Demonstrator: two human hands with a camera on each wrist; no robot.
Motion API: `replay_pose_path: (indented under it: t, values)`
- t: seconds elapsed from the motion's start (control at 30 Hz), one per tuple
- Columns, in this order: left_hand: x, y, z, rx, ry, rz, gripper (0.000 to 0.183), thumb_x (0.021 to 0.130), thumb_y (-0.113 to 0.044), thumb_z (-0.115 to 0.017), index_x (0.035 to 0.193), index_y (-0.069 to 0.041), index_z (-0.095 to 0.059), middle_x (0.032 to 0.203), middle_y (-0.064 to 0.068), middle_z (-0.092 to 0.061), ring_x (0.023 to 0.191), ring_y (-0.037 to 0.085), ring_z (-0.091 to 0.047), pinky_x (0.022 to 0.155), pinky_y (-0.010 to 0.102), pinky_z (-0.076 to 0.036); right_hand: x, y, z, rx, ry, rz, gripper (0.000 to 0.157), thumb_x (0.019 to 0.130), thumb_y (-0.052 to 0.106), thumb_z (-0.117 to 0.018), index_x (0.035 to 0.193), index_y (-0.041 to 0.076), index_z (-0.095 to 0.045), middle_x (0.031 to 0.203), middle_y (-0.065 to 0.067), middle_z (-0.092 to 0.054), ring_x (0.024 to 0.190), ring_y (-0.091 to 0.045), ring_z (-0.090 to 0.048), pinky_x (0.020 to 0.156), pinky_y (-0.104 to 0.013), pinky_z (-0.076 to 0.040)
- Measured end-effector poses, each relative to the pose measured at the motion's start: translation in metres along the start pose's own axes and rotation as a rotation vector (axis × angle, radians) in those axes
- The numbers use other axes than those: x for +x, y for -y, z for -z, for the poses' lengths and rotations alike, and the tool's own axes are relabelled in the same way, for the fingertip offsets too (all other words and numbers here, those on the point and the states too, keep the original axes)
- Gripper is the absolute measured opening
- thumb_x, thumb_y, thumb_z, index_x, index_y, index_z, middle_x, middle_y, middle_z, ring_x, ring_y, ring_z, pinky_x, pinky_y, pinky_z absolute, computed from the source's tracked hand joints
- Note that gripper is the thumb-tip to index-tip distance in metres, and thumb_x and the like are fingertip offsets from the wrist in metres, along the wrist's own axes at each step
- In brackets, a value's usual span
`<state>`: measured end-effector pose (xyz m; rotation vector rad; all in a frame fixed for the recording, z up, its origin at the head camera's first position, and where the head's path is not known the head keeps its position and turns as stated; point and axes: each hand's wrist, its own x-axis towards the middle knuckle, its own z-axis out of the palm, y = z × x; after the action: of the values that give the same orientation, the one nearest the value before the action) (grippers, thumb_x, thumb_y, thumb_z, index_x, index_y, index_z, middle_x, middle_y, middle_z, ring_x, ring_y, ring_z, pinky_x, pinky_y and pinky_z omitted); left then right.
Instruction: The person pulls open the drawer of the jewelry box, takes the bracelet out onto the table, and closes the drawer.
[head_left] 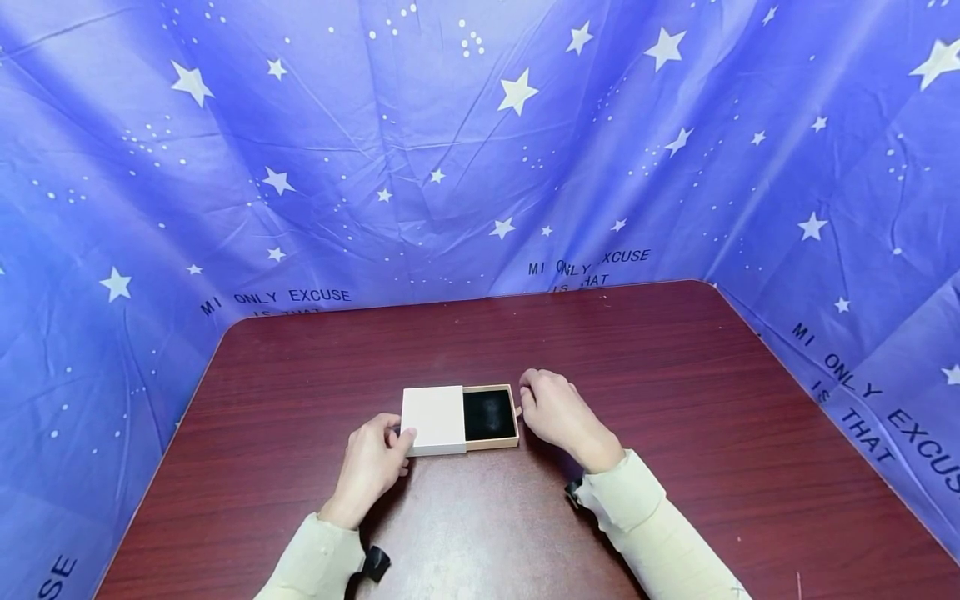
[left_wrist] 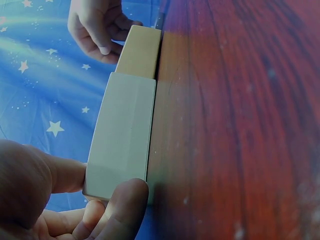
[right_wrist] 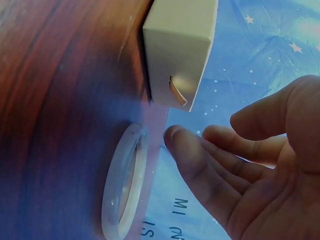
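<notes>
A white sliding box sleeve (head_left: 433,417) lies flat on the table, with its drawer (head_left: 492,444) pulled partway out to the right. Black lining (head_left: 489,414) covers the drawer's inside. My left hand (head_left: 372,458) grips the sleeve's left end, thumb on the top near the front corner. Just right of the drawer's end is my right hand (head_left: 558,412), its fingers loosely bent and holding nothing. In the right wrist view, those fingers are apart from the drawer's small ribbon pull (right_wrist: 177,92). A pale translucent bangle (right_wrist: 114,182) sits near them, hidden in the head view.
The dark red wood-grain table (head_left: 300,358) has rounded far corners. A blue curtain (head_left: 420,125) with white stars and printed letters hangs behind it and along both sides. Black straps (head_left: 377,564) show at the wrists below pale sleeves.
</notes>
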<state>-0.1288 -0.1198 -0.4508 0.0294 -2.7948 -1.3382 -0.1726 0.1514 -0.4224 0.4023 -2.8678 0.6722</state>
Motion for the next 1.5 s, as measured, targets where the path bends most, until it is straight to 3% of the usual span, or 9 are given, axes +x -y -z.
replay_pose_path:
  t: [0.27, 0.5, 0.77, 1.5]
  values:
    - [0.0, 0.0005, -0.0001, -0.008, -0.004, -0.006, 0.032, 0.089, -0.018, -0.066, 0.113, 0.003, -0.062, 0.064, -0.002, -0.054, 0.045, 0.007, -0.061, 0.049, 0.021, -0.051, 0.0, -0.0002, -0.0006, -0.015, 0.029, -0.003, 0.01, 0.088, 0.007, -0.055, 0.09, 0.006, -0.065, 0.081, -0.003, -0.06, 0.082, -0.023, -0.062, 0.074, -0.043, -0.051]
    - [0.0, 0.0009, -0.0002, 0.006, -0.011, -0.014, 0.03, 0.089, -0.018, -0.066, 0.112, 0.002, -0.062, 0.063, -0.003, -0.054, 0.045, 0.006, -0.06, 0.05, 0.021, -0.051, -0.002, 0.0002, -0.0007, -0.035, 0.102, 0.005, 0.009, 0.085, 0.007, -0.061, 0.093, 0.008, -0.066, 0.086, -0.004, -0.063, 0.087, -0.023, -0.062, 0.077, -0.041, -0.051]
    - [-0.0001, 0.0002, 0.0002, 0.017, -0.014, -0.028, 0.031, 0.089, -0.018, -0.066, 0.112, 0.002, -0.062, 0.062, -0.004, -0.054, 0.044, 0.006, -0.06, 0.053, 0.021, -0.051, -0.0026, -0.0004, -0.0015, -0.062, 0.164, 0.025, 0.004, 0.084, 0.012, -0.067, 0.086, 0.011, -0.063, 0.075, 0.002, -0.055, 0.076, -0.018, -0.055, 0.069, -0.038, -0.047]
    - [0.0, 0.0013, -0.0004, 0.037, -0.018, -0.039, 0.03, 0.089, -0.018, -0.066, 0.111, 0.001, -0.063, 0.061, -0.005, -0.054, 0.043, 0.003, -0.059, 0.056, 0.023, -0.052, -0.0045, 0.0002, -0.0058, -0.104, 0.182, 0.102, 0.009, 0.078, 0.008, -0.066, 0.076, 0.013, -0.059, 0.073, 0.001, -0.057, 0.078, -0.022, -0.061, 0.071, -0.04, -0.049]
